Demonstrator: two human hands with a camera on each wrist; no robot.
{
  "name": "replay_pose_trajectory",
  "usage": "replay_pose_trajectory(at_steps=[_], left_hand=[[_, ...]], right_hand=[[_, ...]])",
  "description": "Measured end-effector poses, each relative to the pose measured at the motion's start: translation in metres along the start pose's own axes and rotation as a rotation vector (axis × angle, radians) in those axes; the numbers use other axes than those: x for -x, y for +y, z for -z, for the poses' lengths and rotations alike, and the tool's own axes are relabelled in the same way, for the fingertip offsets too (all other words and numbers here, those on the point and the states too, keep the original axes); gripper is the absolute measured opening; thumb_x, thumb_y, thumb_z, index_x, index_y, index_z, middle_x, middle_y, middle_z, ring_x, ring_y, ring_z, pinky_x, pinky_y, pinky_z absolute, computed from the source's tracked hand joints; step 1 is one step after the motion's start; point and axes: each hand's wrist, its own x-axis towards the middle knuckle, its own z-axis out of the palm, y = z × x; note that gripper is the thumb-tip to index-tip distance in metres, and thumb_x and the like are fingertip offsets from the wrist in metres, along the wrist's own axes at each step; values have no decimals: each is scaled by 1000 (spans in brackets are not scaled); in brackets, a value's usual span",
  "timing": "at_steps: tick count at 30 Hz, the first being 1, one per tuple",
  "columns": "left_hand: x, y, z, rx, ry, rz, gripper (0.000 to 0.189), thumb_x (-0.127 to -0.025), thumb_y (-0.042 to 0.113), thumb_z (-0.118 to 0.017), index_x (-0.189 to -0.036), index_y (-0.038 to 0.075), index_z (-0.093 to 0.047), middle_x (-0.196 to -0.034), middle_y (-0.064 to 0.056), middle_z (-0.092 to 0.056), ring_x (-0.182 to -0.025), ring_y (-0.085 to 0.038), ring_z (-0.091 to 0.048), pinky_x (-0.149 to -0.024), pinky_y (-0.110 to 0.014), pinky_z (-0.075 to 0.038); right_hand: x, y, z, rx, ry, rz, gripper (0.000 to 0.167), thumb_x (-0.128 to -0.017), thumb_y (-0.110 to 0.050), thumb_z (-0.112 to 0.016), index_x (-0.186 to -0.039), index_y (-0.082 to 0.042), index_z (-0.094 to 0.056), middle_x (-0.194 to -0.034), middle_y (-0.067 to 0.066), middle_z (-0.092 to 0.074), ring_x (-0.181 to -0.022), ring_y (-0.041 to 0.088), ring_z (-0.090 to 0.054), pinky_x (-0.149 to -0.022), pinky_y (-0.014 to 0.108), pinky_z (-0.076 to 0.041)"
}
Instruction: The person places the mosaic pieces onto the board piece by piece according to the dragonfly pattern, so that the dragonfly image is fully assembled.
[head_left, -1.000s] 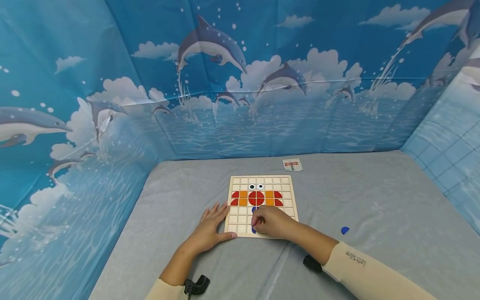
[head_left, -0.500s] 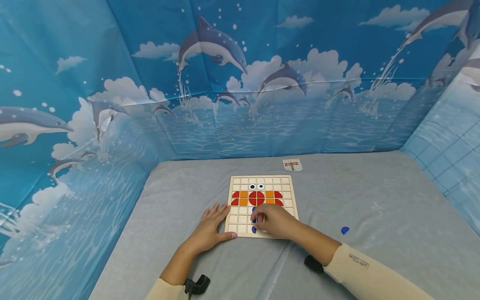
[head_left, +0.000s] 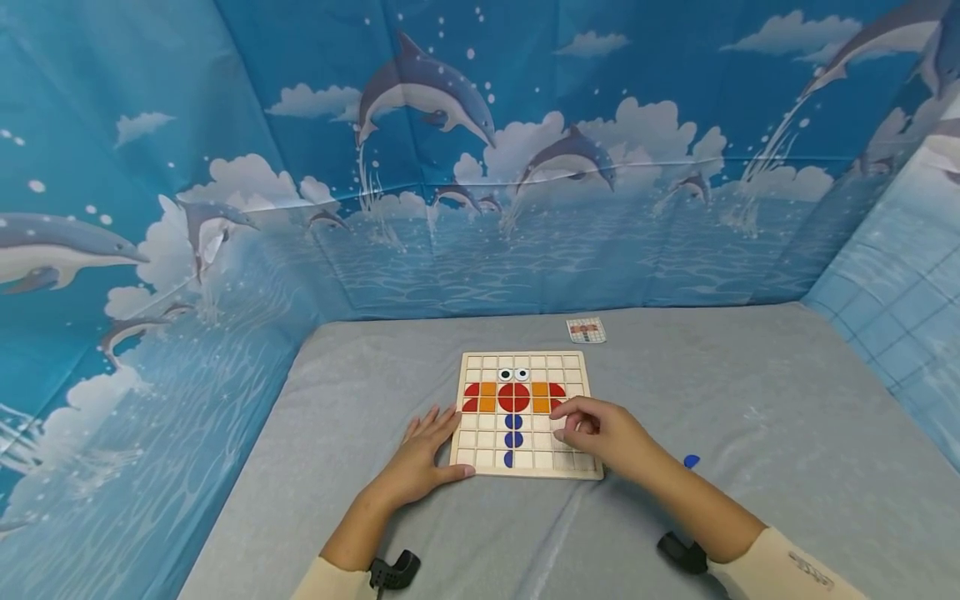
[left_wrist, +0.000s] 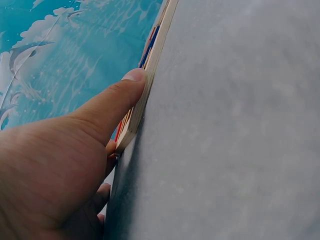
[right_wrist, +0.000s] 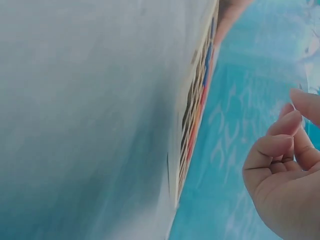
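A square wooden grid board (head_left: pixel 532 467) lies on the grey cloth. Red and orange pieces and two eye pieces sit in its upper cells. Down its middle run blue pieces (head_left: pixel 513 439), with a single blue piece (head_left: pixel 508 458) lowest, at the left of its column pair. My left hand (head_left: pixel 416 462) rests against the board's left side with spread fingers, its thumb on the front edge, as the left wrist view also shows. My right hand (head_left: pixel 611 433) hovers over the board's right part, fingers loosely bent and nothing visible between them; the thumb (right_wrist: pixel 277 145) and fingertips stand apart.
A loose blue piece (head_left: pixel 692 460) lies on the cloth right of the board, just beyond my right forearm. Behind the board is a small printed card (head_left: pixel 586 330). A dolphin-patterned curtain (head_left: pixel 480 233) stands along the back and sides.
My right hand has drawn away to the right from the blue column, uncovering the blue pieces and the cells around them. The left hand and the board stay in place.
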Motion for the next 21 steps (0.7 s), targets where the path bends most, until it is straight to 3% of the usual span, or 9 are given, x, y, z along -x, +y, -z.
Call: replay_pose_trajectory(at_steps=[10, 16, 21], left_hand=[[0, -1, -1, 26, 7, 4, 95, -85, 56, -76, -159, 17, -33, -168, 1, -27, -160, -30, -12, -128, -58, -5], [-1, -1, -3, 29, 9, -3, 95, -85, 56, -76, -159, 17, -33, -168, 1, -27, -159, -30, -12, -128, -59, -6], [0, -1, -1, 19, 6, 0, 95, -85, 56, -76, -160, 17, -33, -168, 1, -27, -159, -29, -12, -128, -58, -6]], right_hand=[[30, 15, 36, 11, 52, -61, 23, -95, -16, -71, -115, -6, -70, -85, 3, -63, -68, 9, -55, -59, 23, -49], [45, 30, 57, 32, 53, -77, 26, -97, -19, -69, -118, -4, -69, -86, 4, -62, -66, 9, -54, -58, 24, -49], [56, 46, 70, 47, 19, -125, 32, -97, -24, -69, -123, -5, -66, -96, 8, -64, -68, 14, -57, -59, 26, -49]])
